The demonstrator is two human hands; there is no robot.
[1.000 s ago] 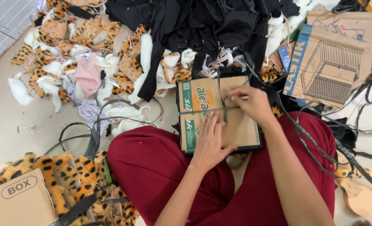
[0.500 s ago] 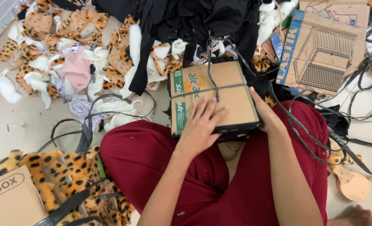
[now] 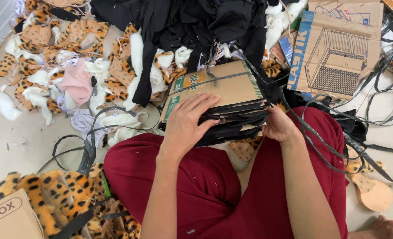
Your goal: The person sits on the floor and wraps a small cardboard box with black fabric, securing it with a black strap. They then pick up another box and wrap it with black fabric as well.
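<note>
A bundle of black fabric pieces stacked under a brown cardboard sheet, tied with a dark strap, rests on my lap in red trousers. My left hand lies flat on the cardboard top and near edge, fingers spread. My right hand grips the bundle's lower right corner from the side. The bundle is tipped up so its layered edge faces me.
Black cloth is piled ahead, with leopard-print and white fabric scraps to the left. A flattened cardboard box lies at right among loose black straps. A small carton and leopard fabric sit at lower left.
The bundle has tilted up toward me, showing its black layered edge. My right hand moved from the strap on top to the right corner; my left hand stayed pressing on top.
</note>
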